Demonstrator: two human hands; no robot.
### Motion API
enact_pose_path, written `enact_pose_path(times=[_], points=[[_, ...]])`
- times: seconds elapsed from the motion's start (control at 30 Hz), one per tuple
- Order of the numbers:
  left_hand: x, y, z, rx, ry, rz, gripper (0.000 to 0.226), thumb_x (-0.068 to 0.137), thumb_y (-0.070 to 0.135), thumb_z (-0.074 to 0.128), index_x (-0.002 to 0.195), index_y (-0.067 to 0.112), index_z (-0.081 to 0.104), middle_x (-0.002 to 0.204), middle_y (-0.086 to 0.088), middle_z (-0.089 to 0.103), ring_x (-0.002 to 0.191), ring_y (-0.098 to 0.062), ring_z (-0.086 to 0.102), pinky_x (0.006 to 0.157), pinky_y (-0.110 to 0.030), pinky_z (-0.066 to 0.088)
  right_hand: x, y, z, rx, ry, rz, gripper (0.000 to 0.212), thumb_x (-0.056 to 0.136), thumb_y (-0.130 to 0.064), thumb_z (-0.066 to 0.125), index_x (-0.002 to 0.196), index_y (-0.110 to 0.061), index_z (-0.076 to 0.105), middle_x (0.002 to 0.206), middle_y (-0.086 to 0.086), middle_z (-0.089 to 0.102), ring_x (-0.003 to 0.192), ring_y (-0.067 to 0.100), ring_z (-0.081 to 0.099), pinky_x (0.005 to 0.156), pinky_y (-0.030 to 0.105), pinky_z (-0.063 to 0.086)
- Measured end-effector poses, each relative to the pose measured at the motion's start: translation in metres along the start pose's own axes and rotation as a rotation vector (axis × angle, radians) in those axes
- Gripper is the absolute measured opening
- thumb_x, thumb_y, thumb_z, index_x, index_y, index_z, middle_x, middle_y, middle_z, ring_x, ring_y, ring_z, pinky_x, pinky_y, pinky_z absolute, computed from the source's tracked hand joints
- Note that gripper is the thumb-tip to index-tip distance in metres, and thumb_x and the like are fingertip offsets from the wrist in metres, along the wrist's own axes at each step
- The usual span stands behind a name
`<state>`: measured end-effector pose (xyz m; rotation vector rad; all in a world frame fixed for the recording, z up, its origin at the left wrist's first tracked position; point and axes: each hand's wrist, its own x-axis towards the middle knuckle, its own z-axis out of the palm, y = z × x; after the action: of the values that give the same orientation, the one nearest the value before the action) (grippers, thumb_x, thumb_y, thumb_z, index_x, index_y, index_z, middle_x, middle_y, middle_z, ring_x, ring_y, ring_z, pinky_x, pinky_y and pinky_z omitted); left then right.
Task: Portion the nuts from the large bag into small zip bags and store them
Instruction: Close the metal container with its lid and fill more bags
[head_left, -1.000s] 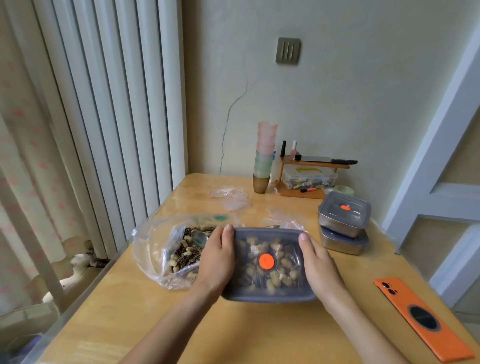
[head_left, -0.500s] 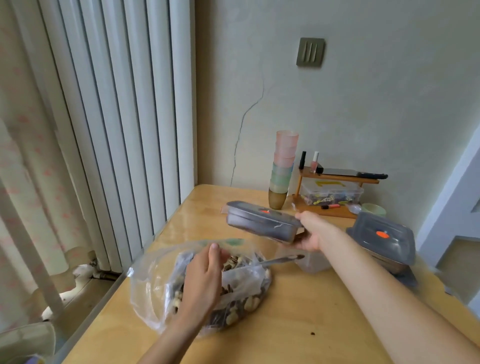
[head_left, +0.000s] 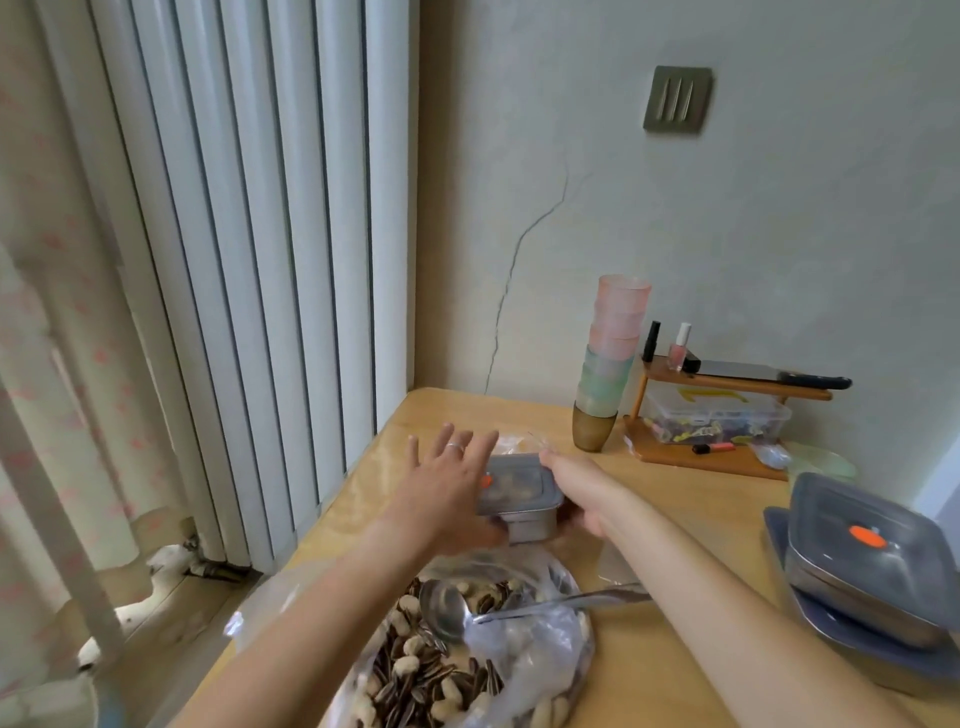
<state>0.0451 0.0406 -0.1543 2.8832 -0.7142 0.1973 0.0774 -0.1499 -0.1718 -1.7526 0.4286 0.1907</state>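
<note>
Head view, left to right. Left hand (head_left: 447, 488): forearm stretched forward over the large bag (head_left: 524, 649) of nuts (head_left: 415, 670), palm down, fingers (head_left: 456, 448) straight and spread, holding nothing. They lie over the left half of the lidded box (head_left: 522, 493); I cannot tell whether they press on it. Box at or just above the desk (head_left: 701, 499) — contact unclear.

Right hand (head_left: 576, 499): grips the box's right end, thumb on the far rim, other fingers curled round the near side. Spoon (head_left: 519, 608) lies in the bag mouth, nearer the person than both hands. Stacked boxes (head_left: 872, 561) well right of the right fingers.

Judgement: step in hand is parking the filled box at the back. Keep it level, flat left palm steadying the lid, and let go on the right only once the base is seated.
</note>
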Motion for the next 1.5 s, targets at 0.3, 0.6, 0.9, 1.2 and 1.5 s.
enact_pose_path(times=[0.3, 0.6, 0.9, 1.2, 1.5], points=[[0.034, -0.023, 0.029, 0.226, -0.044, 0.035, 0.109, 0.082, 0.029, 0.073, 0.164, 0.022, 0.001, 0.164, -0.014, 0.023, 0.154, -0.034, 0.017, 0.117, -0.066, 0.024, 0.032, -0.013, -0.004, -0.067, -0.142, 0.012, 0.058, 0.11, -0.056, 0.027, 0.125, -0.012, 0.062, 0.116, 0.025, 0.071, 0.081, 0.034, 0.075, 0.061, 0.039, 0.062], [0.036, -0.082, 0.039, -0.004, 0.107, -0.184, 0.096, 0.085, 0.039, 0.068, 0.163, 0.026, 0.015, 0.158, -0.005, 0.039, 0.141, -0.031, 0.041, 0.108, -0.056, 0.04, 0.104, -0.013, 0.017, -1.078, -0.117, -0.273, 0.106, 0.068, -0.09, 0.063, 0.156, -0.062, 0.012, 0.171, -0.007, -0.02, 0.158, 0.029, -0.018, 0.122, 0.066, 0.002], [0.045, -0.078, 0.039, 0.017, 0.094, -0.135, 0.095, 0.083, 0.041, 0.072, 0.161, 0.025, 0.021, 0.151, -0.006, 0.045, 0.133, -0.032, 0.048, 0.106, -0.056, 0.043, 0.103, -0.01, -0.003, -1.311, -0.255, -0.395, 0.069, 0.079, -0.053, 0.081, 0.138, -0.03, 0.054, 0.129, 0.004, 0.051, 0.123, 0.029, 0.053, 0.102, 0.045, 0.049], [0.078, -0.003, 0.064, 0.051, -0.003, -0.001, 0.098, 0.086, 0.045, 0.07, 0.163, 0.024, 0.015, 0.152, -0.01, 0.043, 0.142, -0.032, 0.036, 0.112, -0.061, 0.033, 0.026, 0.04, -0.095, -1.223, -0.269, -0.397, 0.041, 0.086, -0.034, 0.081, 0.122, -0.028, 0.062, 0.119, -0.002, 0.048, 0.112, 0.016, 0.052, 0.1, 0.034, 0.044], [0.078, 0.023, 0.074, 0.194, -0.128, 0.055, 0.094, 0.095, 0.033, 0.067, 0.165, 0.022, 0.004, 0.164, -0.013, 0.025, 0.154, -0.033, 0.016, 0.119, -0.062, 0.024, -0.026, 0.069, -0.133, -1.203, -0.287, -0.337, 0.027, 0.086, -0.038, 0.078, 0.111, -0.039, 0.067, 0.107, -0.018, 0.043, 0.106, 0.006, 0.053, 0.103, 0.034, 0.048]])
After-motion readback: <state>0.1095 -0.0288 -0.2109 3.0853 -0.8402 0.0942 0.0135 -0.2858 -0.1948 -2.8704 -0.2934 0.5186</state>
